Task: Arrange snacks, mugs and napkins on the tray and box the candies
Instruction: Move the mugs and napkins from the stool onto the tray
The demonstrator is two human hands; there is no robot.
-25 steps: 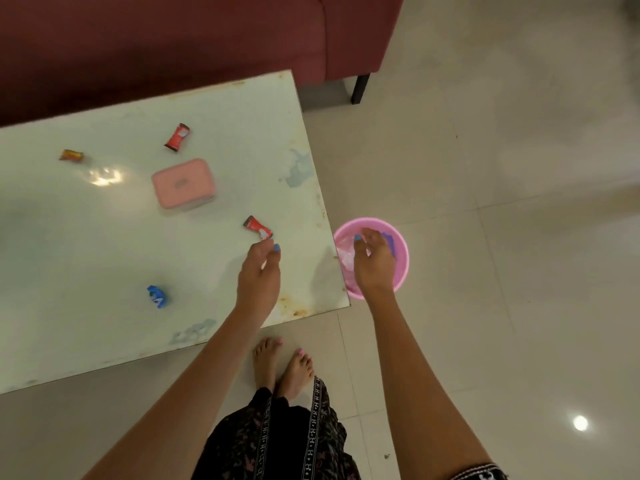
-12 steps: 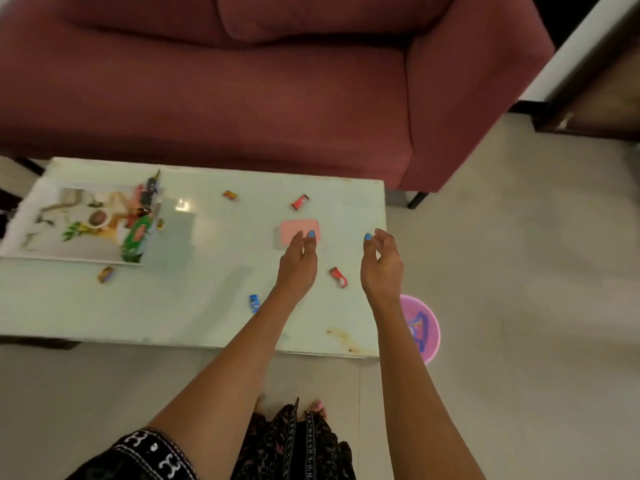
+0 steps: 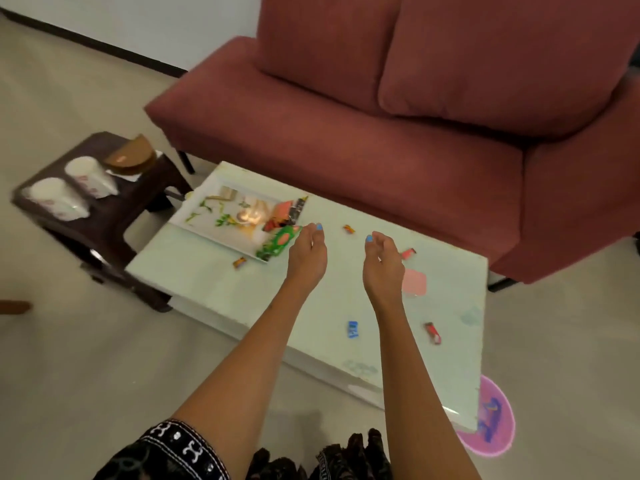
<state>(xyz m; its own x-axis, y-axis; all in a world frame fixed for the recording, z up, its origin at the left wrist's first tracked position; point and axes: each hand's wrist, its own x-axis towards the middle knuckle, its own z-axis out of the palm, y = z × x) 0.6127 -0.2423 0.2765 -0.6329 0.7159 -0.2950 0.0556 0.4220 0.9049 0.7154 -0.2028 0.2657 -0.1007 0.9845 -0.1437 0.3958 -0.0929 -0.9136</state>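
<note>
**Both hands empty above table; candies loose**

Small wrapped candies lie scattered on the pale rectangular table (image 3: 214, 282): blue one (image 3: 352, 329) lower centre, red one (image 3: 433, 332) to its right, orange one (image 3: 239, 261) left of centre. Pink lidded rectangular box (image 3: 414, 282) sits right of centre. White floral-printed tray (image 3: 207, 220) with snack packets (image 3: 277, 240) lies mid-left. Two white mugs (image 3: 90, 176) stand on a dark stool (image 3: 104, 216), upper left. Left hand (image 3: 307, 252) and right hand (image 3: 382, 263) hover, fingers loosely curled, gripping nothing.
</note>
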